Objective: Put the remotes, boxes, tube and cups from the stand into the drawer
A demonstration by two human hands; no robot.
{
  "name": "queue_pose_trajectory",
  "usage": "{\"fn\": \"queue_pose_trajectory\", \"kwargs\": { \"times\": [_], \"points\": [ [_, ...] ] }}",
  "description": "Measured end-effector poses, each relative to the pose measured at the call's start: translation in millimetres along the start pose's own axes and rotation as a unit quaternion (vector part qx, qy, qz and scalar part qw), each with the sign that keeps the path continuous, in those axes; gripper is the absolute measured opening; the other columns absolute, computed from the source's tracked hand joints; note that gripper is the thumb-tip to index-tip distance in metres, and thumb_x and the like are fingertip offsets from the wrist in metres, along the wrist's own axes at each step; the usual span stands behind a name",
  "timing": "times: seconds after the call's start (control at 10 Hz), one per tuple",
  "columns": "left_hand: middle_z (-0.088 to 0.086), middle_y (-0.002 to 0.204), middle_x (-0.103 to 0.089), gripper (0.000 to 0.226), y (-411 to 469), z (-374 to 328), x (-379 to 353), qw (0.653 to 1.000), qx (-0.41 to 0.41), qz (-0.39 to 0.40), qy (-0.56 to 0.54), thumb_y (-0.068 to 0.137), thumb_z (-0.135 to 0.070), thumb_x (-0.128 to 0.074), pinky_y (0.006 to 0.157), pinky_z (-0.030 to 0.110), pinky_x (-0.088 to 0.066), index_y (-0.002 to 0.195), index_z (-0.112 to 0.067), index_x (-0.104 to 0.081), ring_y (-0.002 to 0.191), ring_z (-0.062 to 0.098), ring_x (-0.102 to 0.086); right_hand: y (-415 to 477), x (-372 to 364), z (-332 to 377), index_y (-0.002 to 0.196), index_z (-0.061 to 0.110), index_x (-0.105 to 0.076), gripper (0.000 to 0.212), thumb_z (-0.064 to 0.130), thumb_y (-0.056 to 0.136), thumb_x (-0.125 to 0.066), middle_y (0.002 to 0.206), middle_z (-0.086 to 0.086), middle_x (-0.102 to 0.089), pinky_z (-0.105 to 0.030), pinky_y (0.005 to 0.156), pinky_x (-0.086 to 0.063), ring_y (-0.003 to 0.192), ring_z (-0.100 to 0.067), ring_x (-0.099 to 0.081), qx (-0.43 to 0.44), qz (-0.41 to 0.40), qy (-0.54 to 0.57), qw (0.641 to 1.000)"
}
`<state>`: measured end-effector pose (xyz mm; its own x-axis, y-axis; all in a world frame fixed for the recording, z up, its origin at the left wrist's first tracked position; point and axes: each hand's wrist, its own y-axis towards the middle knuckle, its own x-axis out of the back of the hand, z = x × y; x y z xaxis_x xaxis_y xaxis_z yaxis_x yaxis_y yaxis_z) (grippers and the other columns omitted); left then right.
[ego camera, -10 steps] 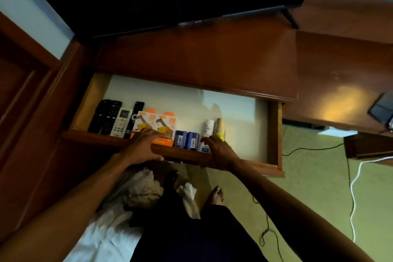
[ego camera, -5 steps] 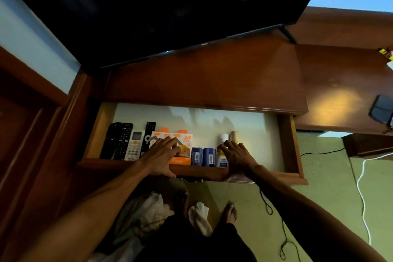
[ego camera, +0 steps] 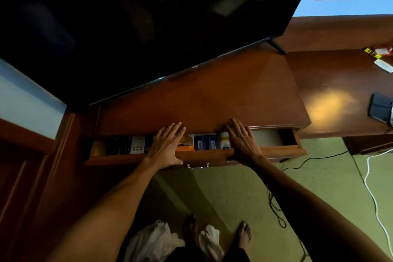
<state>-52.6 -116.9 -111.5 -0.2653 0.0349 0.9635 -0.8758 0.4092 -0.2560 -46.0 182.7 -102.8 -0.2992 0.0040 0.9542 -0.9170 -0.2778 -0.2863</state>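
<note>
At frame centre, the left hand (ego camera: 164,147) and right hand (ego camera: 242,142) lie flat, fingers spread, gripping nothing, palms on the drawer (ego camera: 204,155) front. Remotes (ego camera: 127,144), boxes (ego camera: 205,142) and tube (ego camera: 224,140) lie inside.

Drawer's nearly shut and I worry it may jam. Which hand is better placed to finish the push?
Neither alone, probably. The left hand and right hand lie flat on the drawer front, either side of its handle. The left sits nearer the middle, so likely the left if only one.
</note>
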Motion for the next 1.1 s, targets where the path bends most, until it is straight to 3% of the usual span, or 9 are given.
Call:
{"fn": "queue_pose_trajectory", "kwargs": {
  "times": [0.1,0.3,0.4,0.5,0.7,0.9,1.0,1.1],
  "points": [
    [0.002,0.164,0.008,0.126,18,10,0,1.0,0.011,-0.001,-0.006,0.063,-0.068,-0.073,0.119,0.044,0.0,0.156,-0.021,-0.001,0.151,0.023,0.002,18,3,-5,0.154,0.013,-0.012,0.13,0.053,0.055,-0.086,0.163,-0.013,-0.006,-0.053,0.121,-0.018,0.15,-0.033,-0.01,-0.011,-0.002,0.019,1.0],
    [0.003,0.163,0.012,0.107,47,23,-1,1.0,0.01,0.003,-0.014,0.078,-0.056,-0.069,0.121,0.045,0.0,0.155,-0.025,-0.001,0.15,0.021,0.007,44,4,-15,0.156,0.015,0.003,0.122,0.041,0.071,-0.081,0.164,-0.01,0.007,-0.046,0.124,0.0,0.152,-0.028,0.004,-0.004,-0.01,0.049,0.999],
    [0.006,0.163,0.004,0.097,49,26,-5,0.999,0.0,-0.014,-0.035,0.083,-0.046,-0.069,0.121,0.044,-0.001,0.154,-0.024,-0.006,0.149,0.023,0.004,52,3,-14,0.154,0.014,0.003,0.098,0.037,0.088,-0.066,0.163,-0.011,0.003,-0.047,0.124,-0.009,0.152,-0.029,0.0,-0.001,-0.014,0.066,0.998],
    [0.01,0.161,-0.014,0.088,50,26,-9,0.997,0.001,-0.047,-0.054,0.081,-0.035,-0.074,0.119,0.047,-0.008,0.152,-0.021,-0.023,0.148,0.028,-0.011,57,0,-13,0.155,0.01,-0.012,0.079,0.033,0.094,-0.057,0.163,-0.013,-0.011,-0.047,0.122,-0.012,0.151,-0.032,-0.012,-0.007,-0.036,0.067,0.997],
    [0.011,0.152,-0.039,0.086,56,25,-10,0.997,0.013,-0.067,-0.046,0.073,-0.032,-0.082,0.111,0.052,-0.033,0.146,-0.021,-0.039,0.138,0.032,-0.04,61,2,-8,0.15,0.006,-0.03,0.068,0.026,0.093,-0.059,0.157,-0.018,-0.031,-0.052,0.117,-0.026,0.145,-0.037,-0.029,-0.02,-0.05,0.047,0.997],
    [0.007,0.154,-0.036,0.087,58,22,-3,0.996,0.042,-0.042,-0.064,0.072,-0.031,-0.083,0.111,0.05,-0.03,0.146,-0.025,-0.038,0.14,0.029,-0.039,65,3,-5,0.144,0.003,-0.039,0.065,0.026,0.089,-0.064,0.149,-0.02,-0.042,-0.052,0.109,-0.04,0.138,-0.037,-0.041,-0.033,-0.036,0.017,0.999],
    [0.001,0.159,-0.025,0.077,59,9,22,0.989,0.078,-0.019,-0.127,0.081,-0.027,-0.075,0.116,0.047,-0.023,0.147,-0.029,-0.034,0.146,0.025,-0.026,69,23,-2,0.138,0.009,-0.045,0.056,0.027,0.088,-0.064,0.148,-0.016,-0.042,-0.044,0.1,-0.045,0.133,-0.035,-0.045,-0.046,-0.016,0.054,0.997],
    [0.0,0.15,-0.04,0.062,49,3,54,0.939,0.134,0.015,-0.317,0.088,-0.025,-0.068,0.095,0.032,-0.047,0.143,-0.033,-0.04,0.135,0.025,-0.043,56,36,3,0.124,0.018,-0.059,0.055,0.024,0.073,-0.081,0.139,-0.007,-0.053,-0.039,0.092,-0.054,0.118,-0.025,-0.059,-0.04,0.02,0.204,0.978]
  ]
}}
